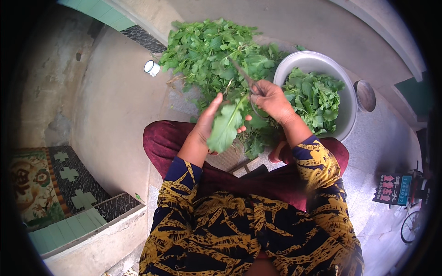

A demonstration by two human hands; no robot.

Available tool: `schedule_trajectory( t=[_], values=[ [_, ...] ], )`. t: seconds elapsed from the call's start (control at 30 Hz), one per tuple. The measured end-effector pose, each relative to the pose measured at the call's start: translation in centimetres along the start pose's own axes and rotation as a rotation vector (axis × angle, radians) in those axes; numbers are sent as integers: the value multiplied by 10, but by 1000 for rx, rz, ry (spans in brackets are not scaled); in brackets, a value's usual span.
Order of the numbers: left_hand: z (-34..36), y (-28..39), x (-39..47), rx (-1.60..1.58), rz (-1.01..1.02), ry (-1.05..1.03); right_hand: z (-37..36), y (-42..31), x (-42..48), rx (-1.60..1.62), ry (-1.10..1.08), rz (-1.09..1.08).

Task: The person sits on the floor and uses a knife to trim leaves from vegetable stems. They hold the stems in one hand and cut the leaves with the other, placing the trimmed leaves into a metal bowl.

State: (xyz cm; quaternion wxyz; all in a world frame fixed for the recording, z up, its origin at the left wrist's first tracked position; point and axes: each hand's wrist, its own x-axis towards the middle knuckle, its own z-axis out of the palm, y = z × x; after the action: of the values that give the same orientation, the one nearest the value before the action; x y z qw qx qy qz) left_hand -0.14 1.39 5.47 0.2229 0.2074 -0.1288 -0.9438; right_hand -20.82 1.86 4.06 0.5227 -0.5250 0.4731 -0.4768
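Observation:
A leafy green (226,126) hangs from my left hand (206,121), its broad leaf and pale midrib facing up. In my right hand (274,100) is a pair of dark metal scissors (244,73), blades pointing up and left, away from me. The blades pass over a large heap of leafy greens (210,48) on the floor; some stems and roots show there. Right of the heap stands a wide metal basin (350,110) holding more loose greens (312,98). My right forearm is close to the basin's near left side.
A white enamel mug (152,68) is on the floor left of the heap. Against the basin's right side stands a round metal container (366,96). A sign bearing writing (392,189) and a bicycle wheel (411,227) are at the far right. A low tiled wall (100,217) borders the left.

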Motion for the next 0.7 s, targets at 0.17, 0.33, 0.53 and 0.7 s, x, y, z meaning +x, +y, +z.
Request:
schedule_trajectory(
  t=[0.17, 0.33, 0.53, 0.7],
  values=[
    [-36, 9, -8, 15, 121, -16, -34, -5, 10, 339, 163, 366],
    [-32, 4, -2, 212, 143, 163, -65, -8, 10, 534, 221, 423],
    [-49, 6, 13, 249, 131, 266, -114, -7, 5, 338, 286, 457],
    [-91, 17, 35, 272, 164, 567, -192, -18, -16, -908, 585, 245]
  ],
)
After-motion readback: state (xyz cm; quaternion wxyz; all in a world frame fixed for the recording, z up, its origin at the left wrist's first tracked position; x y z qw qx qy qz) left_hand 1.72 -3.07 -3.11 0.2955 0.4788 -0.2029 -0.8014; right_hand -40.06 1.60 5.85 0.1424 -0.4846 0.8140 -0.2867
